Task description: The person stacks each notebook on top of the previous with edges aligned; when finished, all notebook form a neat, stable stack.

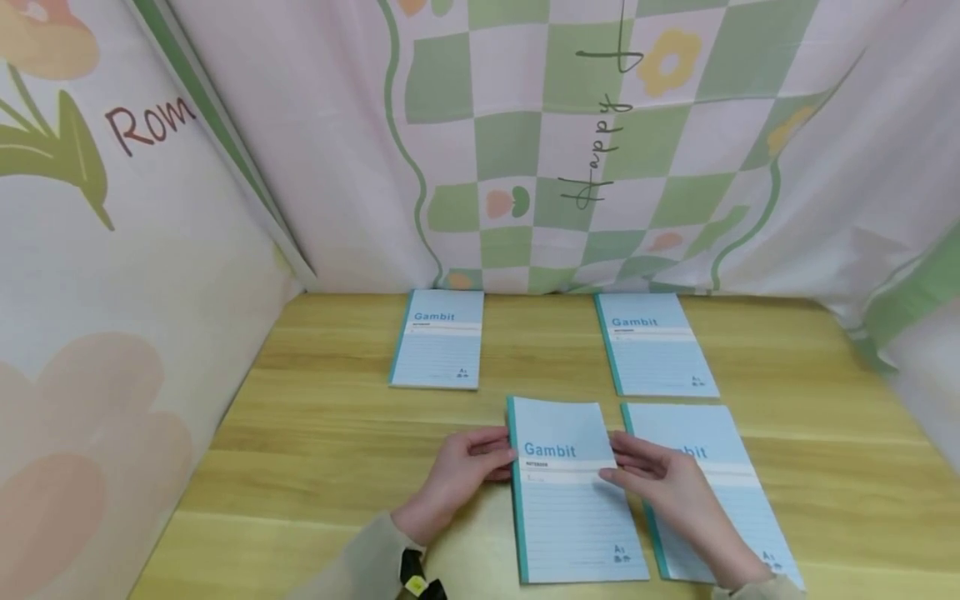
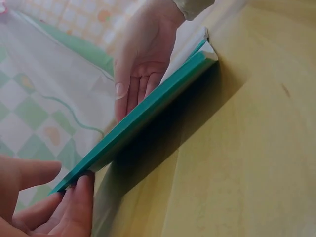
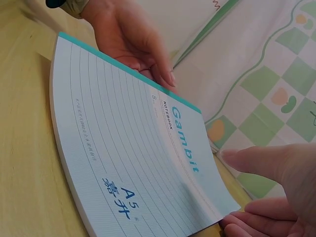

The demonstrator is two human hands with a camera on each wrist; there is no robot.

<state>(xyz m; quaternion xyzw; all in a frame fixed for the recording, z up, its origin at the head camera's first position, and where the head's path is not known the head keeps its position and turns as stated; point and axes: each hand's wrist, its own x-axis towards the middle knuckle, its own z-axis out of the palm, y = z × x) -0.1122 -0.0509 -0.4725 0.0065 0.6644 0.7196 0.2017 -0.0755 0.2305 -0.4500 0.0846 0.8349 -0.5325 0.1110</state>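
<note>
A pale blue notebook (image 1: pixel 566 517) with a teal spine is held between both hands, raised off the table and tilted in the wrist views. My left hand (image 1: pixel 461 475) is at its spine. Its fingers (image 2: pixel 79 197) support the notebook from below, and the thumb stands clear above. On the opposite edge is my right hand (image 1: pixel 671 487), its fingers (image 3: pixel 259 222) at the underside and the thumb apart from the cover in the right wrist view. Under the right forearm lies a second notebook (image 1: pixel 738 517), partly covered by that hand.
Two more matching notebooks lie toward the back of the wooden table (image 1: pixel 322 400): one at the back left (image 1: pixel 438 342), another at the back right (image 1: pixel 660 350). A patterned curtain (image 1: pixel 510 142) hangs along the rear edge, with a printed cloth wall (image 1: pixel 150 275) on the left.
</note>
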